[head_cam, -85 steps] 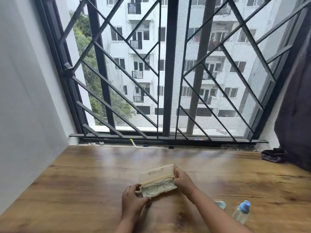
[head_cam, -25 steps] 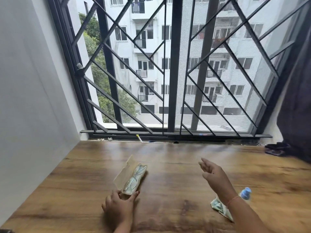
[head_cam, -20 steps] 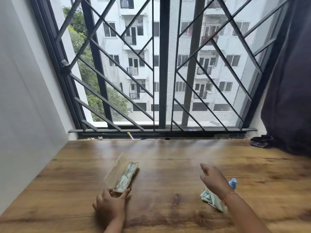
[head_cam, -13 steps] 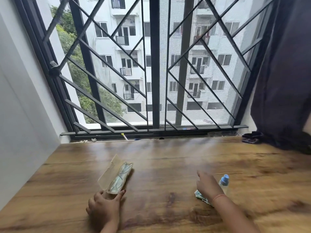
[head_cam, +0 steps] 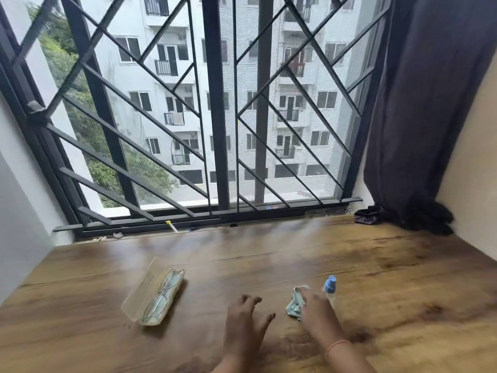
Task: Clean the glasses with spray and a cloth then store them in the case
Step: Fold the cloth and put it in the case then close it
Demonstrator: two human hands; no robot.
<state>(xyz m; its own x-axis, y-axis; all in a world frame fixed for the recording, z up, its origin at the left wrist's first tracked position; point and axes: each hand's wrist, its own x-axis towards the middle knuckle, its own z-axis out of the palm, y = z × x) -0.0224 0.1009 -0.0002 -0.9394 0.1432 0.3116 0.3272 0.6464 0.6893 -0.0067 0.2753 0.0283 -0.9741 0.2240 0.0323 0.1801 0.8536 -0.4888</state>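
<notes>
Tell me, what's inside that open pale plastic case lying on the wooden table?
Thin wire-framed glasses lie inside the pale plastic case, its lid open. The case floor beneath them is mostly covered, so anything underneath cannot be seen.

Readable text: none that you can make out.
Case (head_cam: 150, 294) lid, left of your left fingers (head_cam: 248, 301): a faint patch of print, too blurred to read.
Spray bottle (head_cam: 329, 288), just right of your right fingers (head_cam: 309, 294): any label is too small and blurred to read.
</notes>
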